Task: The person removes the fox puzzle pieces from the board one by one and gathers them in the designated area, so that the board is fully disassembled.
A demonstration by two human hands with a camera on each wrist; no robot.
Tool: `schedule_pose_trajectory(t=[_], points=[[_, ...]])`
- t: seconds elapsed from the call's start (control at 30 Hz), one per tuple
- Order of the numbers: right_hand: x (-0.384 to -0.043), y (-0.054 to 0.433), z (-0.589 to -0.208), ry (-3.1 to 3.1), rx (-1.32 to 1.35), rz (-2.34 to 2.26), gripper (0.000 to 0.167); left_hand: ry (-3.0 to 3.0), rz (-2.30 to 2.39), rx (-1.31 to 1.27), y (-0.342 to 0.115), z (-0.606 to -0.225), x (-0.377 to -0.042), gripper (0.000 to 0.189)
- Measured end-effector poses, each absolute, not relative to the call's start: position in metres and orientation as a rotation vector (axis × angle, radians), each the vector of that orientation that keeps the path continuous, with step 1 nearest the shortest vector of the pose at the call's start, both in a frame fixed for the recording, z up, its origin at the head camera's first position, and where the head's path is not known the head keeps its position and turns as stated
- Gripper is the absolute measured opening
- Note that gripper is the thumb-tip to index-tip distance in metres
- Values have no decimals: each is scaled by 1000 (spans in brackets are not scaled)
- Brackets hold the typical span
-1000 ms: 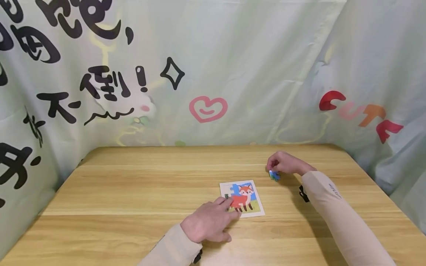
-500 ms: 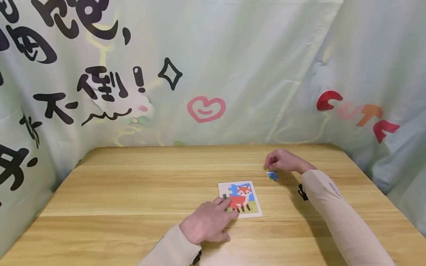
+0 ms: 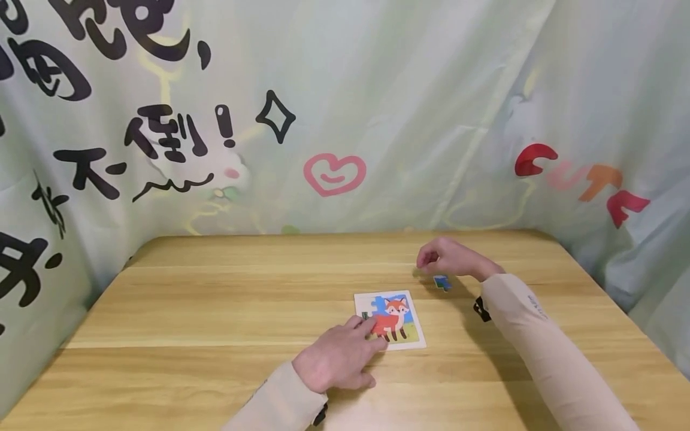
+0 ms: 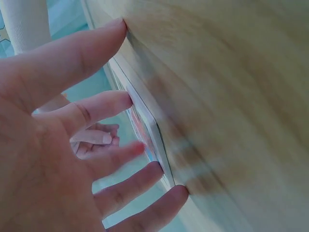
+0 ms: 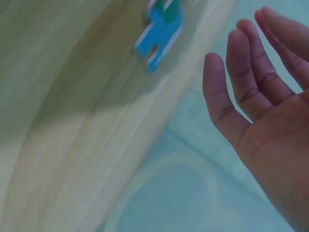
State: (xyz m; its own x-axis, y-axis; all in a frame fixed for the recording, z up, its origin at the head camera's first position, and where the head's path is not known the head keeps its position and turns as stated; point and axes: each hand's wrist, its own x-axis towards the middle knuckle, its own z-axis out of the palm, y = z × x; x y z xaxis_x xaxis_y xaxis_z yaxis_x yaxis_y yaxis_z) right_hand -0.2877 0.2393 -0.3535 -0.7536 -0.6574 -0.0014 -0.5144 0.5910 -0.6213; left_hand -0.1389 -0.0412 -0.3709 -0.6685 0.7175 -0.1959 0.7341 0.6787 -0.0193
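My left hand (image 3: 339,356) lies with spread fingers on the lower left of a square fox puzzle (image 3: 406,332). In the left wrist view, fingertips (image 4: 154,168) are at the puzzle board's edge. The upper left part of the puzzle shows bare white with a knobbed edge of blue pieces beside it. My right hand (image 3: 450,256) hovers over the table just behind and left of a loose blue puzzle piece (image 3: 442,282). Its fingers are loosely bent, thumb and index tips close together, and nothing shows in them. In the right wrist view, the blue-and-green piece (image 5: 164,34) lies apart from the fingers.
The wooden table (image 3: 215,311) spreads out on both sides of the puzzle. Behind it hangs a pale printed curtain (image 3: 404,120) along the far edge, with more of it at both sides.
My right hand has come off the loose puzzle piece and shifted up and to the left. The piece has turned slightly on the table. My left hand has stayed on the puzzle.
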Motion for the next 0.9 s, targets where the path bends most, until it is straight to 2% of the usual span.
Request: schedule_pose_trajectory(t=[0.3,0.53,0.9], points=[[-281,213,-347,2532,-1044,-893,9,2711,-122,1240,-37,-371,-143,46],[-279,196,-355,2436,-1073,-899,9,2734,-240,1215,-32,-372,-141,71],[-277,183,-364,2357,-1065,-929,13,2713,-260,1078,-16,-370,-136,75]])
